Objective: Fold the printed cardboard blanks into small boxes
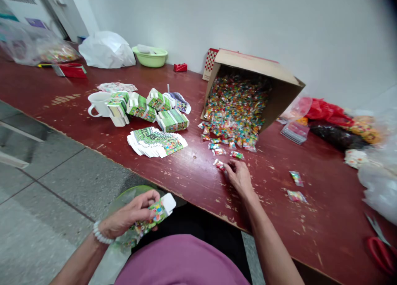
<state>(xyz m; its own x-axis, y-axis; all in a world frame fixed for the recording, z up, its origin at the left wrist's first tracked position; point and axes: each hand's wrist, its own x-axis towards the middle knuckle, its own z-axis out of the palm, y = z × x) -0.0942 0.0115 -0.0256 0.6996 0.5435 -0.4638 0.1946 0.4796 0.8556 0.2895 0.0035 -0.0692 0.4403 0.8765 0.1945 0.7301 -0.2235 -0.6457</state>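
My left hand [130, 217] is closed round a small green printed carton [155, 217] with its white end flap open, held low in front of my lap. On the red table [186, 173] my right hand [238, 175] reaches out, its fingers pinched on a small wrapped candy packet [219, 165]. Just beyond it, a tipped cardboard box [257, 76] spills a heap of colourful candy packets [235, 111] onto the table. A stack of flat green cartons [156, 142] lies to the left of my right hand.
Folded green cartons [145, 105] and a white cup [98, 103] sit behind the flat stack. A green basin [150, 56] and white bag [107, 49] stand at the back. Two loose packets [296, 186] lie to the right. Red-handled scissors [381, 252] and plastic bags [378, 186] lie far right.
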